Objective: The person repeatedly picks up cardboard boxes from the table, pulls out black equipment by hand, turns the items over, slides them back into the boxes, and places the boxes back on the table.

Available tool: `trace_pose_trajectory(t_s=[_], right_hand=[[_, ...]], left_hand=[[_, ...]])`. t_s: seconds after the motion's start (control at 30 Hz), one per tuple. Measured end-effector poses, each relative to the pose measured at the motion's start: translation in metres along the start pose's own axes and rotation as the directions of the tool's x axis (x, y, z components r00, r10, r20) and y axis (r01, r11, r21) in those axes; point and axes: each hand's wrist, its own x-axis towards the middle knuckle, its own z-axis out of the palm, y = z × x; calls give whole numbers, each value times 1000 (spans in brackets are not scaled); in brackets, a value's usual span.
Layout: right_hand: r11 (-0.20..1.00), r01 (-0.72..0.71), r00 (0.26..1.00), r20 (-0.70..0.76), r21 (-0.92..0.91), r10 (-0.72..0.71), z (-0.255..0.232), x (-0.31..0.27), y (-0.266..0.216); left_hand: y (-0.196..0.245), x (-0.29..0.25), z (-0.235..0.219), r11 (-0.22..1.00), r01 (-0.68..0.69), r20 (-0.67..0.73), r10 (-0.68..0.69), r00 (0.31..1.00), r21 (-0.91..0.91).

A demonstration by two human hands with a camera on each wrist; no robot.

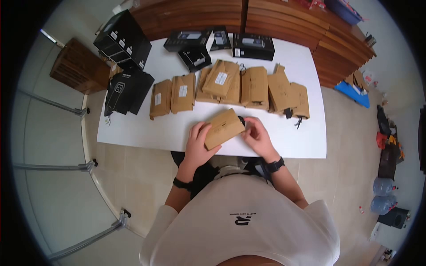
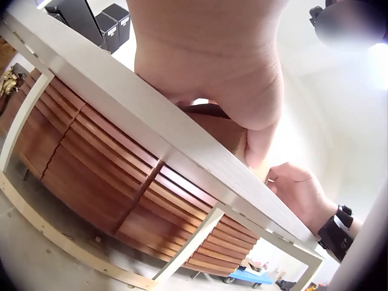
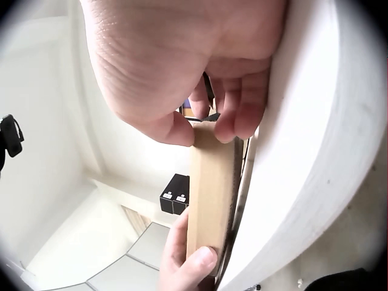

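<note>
A flat brown cardboard box [image 1: 224, 128] [image 3: 209, 182] is held at a tilt near the table's front edge. My left hand [image 1: 198, 144] [image 2: 212, 66] [image 3: 191, 264] grips its left end, fingers over the top. At the opposite end, my right hand [image 1: 259, 138] [image 3: 194, 66] [image 2: 300, 194] has curled fingers, with thumb and fingertips on either side of the box's narrow end. Something black and cable-like [image 1: 242, 120] sticks out there, partly hidden by the fingers.
Several brown boxes [image 1: 182, 92] stand in a row behind the held one on the white table [image 1: 128, 133]. Black boxes [image 1: 253, 46] are along the back, with a black stack [image 1: 123, 41] and a black bag-like item [image 1: 128, 92] at the left.
</note>
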Motion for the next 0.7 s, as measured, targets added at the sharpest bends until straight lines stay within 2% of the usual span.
trace_pose_trajectory(t_s=[0.07, 0.17, 0.2, 0.27, 0.3, 0.33, 0.4, 0.47, 0.53, 0.57, 0.6, 0.67, 0.7], right_hand=[[999, 21, 999, -47, 24, -19, 2, 0, -5], [991, -70, 997, -20, 110, 72, -2, -3, 1], [984, -114, 993, -3, 140, 116, -2, -4, -2], [983, -101, 995, 2, 151, 102, 0, -4, -4], [987, -99, 995, 12, 127, 98, 0, -5, -3], [991, -90, 996, 18, 100, 89, -1, -5, -2], [990, -56, 998, 31, 131, 53, 0, -3, -2], [995, -71, 997, 32, 75, 69, 0, -4, -7], [996, -48, 998, 32, 74, 46, 0, -5, -8], [998, -42, 999, 33, 57, 40, -1, -6, -8], [998, -41, 999, 36, 41, 39, -2, -6, -9], [997, -53, 998, 33, 55, 51, -1, -8, -10], [997, -55, 998, 33, 61, 53, -1, -9, -8]], left_hand=[[2, 0, -6, 1000, -8, -66, 8, 998, 2], [-2, 2, -18, 997, 75, -261, -67, 963, 23], [-4, 4, -22, 997, 74, -277, -65, 959, 21], [-10, 17, -33, 979, 138, -381, -71, 922, 152], [-10, 26, -39, 959, 204, -397, -113, 911, 196], [-12, 37, -42, 963, 185, -428, -86, 900, 196], [-20, 57, -44, 916, 295, -475, -138, 869, 272], [-30, 76, -42, 911, 285, -515, -98, 852, 298], [-33, 87, -39, 839, 399, -483, -194, 854, 369], [-30, 85, -40, 807, 410, -405, -236, 883, 425], [-29, 84, -39, 818, 396, -405, -223, 887, 417], [-30, 78, -38, 776, 425, -271, -332, 904, 467], [-28, 77, -40, 770, 428, -249, -349, 904, 473]])
